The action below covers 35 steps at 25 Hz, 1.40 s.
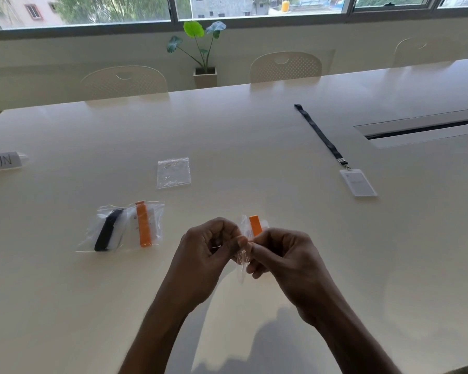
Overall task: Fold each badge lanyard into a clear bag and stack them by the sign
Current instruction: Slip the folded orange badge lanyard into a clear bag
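My left hand (210,245) and my right hand (278,252) meet above the table's near middle, both pinching a clear bag (242,255) with a folded orange lanyard (255,225) inside; the orange end sticks up behind my fingers. To the left lie two filled bags side by side and overlapping: one with a black lanyard (106,230), one with an orange lanyard (143,225). An empty clear bag (173,172) lies flat further back. A dark lanyard (319,133) with its badge holder (358,182) is stretched out at the right. The paper sign (3,161) stands at the far left edge.
The white table (241,147) has a recessed cable slot (422,126) at the right. Three white chairs (285,67) stand along the far side. A potted plant (204,51) sits by the wall under the windows.
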### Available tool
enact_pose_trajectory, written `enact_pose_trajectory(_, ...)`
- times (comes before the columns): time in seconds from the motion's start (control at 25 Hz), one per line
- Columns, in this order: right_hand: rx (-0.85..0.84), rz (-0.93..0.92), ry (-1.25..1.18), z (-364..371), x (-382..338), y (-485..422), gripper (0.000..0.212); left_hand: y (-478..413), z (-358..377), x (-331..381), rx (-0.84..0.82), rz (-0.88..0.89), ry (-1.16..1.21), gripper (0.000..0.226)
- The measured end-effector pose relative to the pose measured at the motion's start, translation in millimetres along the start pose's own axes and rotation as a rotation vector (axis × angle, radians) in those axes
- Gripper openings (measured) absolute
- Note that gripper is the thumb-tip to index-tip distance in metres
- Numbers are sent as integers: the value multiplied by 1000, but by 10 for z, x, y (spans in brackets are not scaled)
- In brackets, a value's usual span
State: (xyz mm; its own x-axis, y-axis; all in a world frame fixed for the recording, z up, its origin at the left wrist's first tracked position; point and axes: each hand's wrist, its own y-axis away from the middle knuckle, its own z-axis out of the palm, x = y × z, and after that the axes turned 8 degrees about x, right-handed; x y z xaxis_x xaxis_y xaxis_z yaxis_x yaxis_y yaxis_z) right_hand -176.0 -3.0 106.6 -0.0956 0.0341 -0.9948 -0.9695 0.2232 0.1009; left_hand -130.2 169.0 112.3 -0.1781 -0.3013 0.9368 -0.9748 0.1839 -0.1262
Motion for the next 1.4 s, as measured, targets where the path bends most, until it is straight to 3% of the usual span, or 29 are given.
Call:
enact_pose_trajectory(0.2, 184, -243, 361, 104, 83, 12, 28, 75, 125, 60, 125, 56, -214, 17)
enact_pose_trajectory(0.4, 307, -420, 555, 173, 110, 42, 40, 130, 291, 144, 245, 138, -319, 18)
enact_pose_trajectory(0.6, 199, -195, 218, 144, 89, 63, 20, 144, 336, 140, 247, 102, -315, 20)
enact_pose_trajectory(0.68, 241, -158, 176, 57, 47, 50, 20, 150, 260, 111, 211, 60, -295, 20)
enact_pose_trajectory(0.76, 308, -181, 279, -59, 20, 12, 21, 152, 189, 84, 161, 36, -293, 19)
enact_pose_trajectory(0.92, 272, -261, 534, -10, 69, 59, 23, 174, 233, 130, 163, 87, -310, 16)
enact_pose_trajectory(1.12, 366, -354, 541, 49, 81, 72, 15, 165, 283, 154, 212, 99, -232, 21)
enact_pose_trajectory(1.28, 284, -349, 603, 78, 110, 28, 19, 168, 320, 153, 273, 125, -221, 21)
enact_pose_trajectory(1.4, 329, -354, 626, 102, 126, -26, 12, 154, 309, 87, 325, 151, -269, 29)
